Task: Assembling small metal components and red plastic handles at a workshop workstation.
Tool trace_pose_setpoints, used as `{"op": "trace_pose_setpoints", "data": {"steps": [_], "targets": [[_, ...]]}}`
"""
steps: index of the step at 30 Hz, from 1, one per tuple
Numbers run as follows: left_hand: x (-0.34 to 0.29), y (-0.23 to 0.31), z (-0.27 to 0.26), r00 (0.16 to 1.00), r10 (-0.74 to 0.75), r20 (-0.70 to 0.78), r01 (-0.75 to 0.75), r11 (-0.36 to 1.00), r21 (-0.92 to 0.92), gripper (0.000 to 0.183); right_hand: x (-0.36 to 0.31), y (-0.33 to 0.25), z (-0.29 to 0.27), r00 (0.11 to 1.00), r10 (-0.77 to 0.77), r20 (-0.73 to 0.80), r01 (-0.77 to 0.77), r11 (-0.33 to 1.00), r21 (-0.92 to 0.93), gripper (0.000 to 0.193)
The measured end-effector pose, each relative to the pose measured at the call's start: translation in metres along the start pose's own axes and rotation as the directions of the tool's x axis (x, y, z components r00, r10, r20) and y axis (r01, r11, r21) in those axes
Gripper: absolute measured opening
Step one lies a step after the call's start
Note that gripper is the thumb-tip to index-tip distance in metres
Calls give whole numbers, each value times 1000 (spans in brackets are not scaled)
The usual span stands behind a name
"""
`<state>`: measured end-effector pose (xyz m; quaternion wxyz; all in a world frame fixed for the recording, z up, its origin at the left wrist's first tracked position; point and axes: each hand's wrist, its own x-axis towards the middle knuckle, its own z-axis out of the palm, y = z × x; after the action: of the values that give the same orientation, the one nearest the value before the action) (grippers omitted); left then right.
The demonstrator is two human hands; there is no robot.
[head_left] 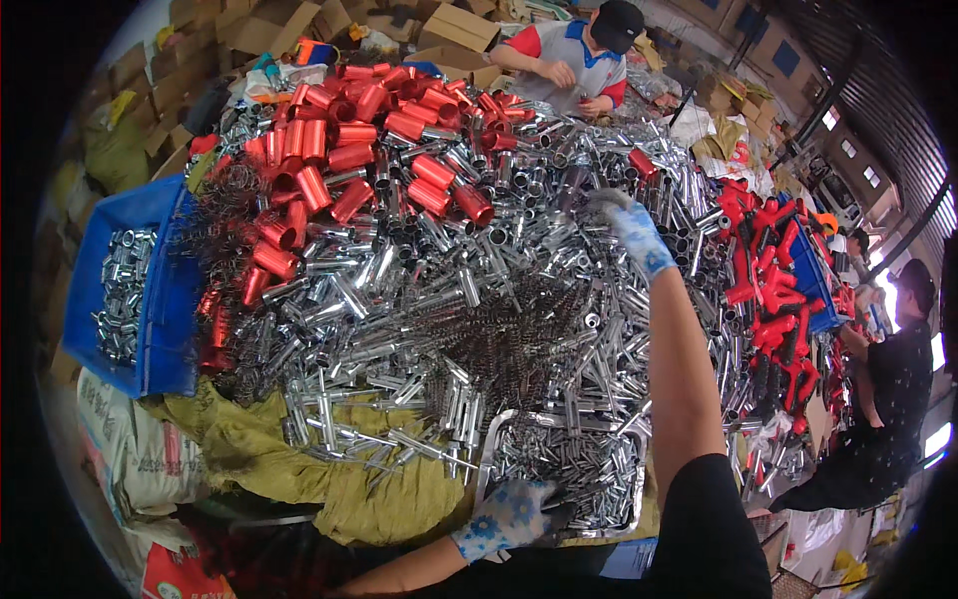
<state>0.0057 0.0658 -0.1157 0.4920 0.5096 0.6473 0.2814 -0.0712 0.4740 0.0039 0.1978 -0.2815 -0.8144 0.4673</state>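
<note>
My right hand (631,228), in a blue-and-white work glove, is stretched far out over a big heap of shiny metal tubes (419,290). Its fingers curl down among the tubes at the far side; whether it grips one I cannot tell. My left hand (507,516), in a flowered blue glove, rests at the near edge of a steel tray (491,449) filled with small metal parts. Its fingers look closed on the rim or on a dark part there. Red metal sleeves (349,150) lie across the back of the heap. A tangle of dark wire springs (519,339) sits in the middle.
A blue crate (165,299) with metal pieces stands at the left. Red plastic handles (773,280) pile up at the right. One person sits at the far end (579,55), another stands at the right (888,389). Cardboard boxes (449,25) lie behind; olive cloth (249,449) drapes the near edge.
</note>
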Motion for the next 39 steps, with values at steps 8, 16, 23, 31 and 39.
{"op": "trace_pose_setpoints", "data": {"steps": [8, 16, 23, 31, 39], "targets": [[-4, -25, 23, 931, 241, -274, -175, 953, 246, 54, 12, -36, 23, 994, -19, 106, 103, 448, -888, 59], [19, -55, 43, 939, 256, -231, -239, 966, 99, 47, -14, -48, 32, 966, -170, 195, 244, 349, -905, 51], [-6, 7, 0, 988, 80, -134, -60, 988, 144, 50, -78, -33, 26, 853, -445, -273, 328, 864, -382, 31], [-22, 19, -2, 919, 302, -254, -276, 952, 135, 39, -335, 34, 7, 889, 199, -412, 188, 662, 726, 40], [-67, 55, -17, 962, 207, -178, -181, 972, 153, 22, -469, 79, 56, 776, 315, -546, -36, 887, 461, 54]]}}
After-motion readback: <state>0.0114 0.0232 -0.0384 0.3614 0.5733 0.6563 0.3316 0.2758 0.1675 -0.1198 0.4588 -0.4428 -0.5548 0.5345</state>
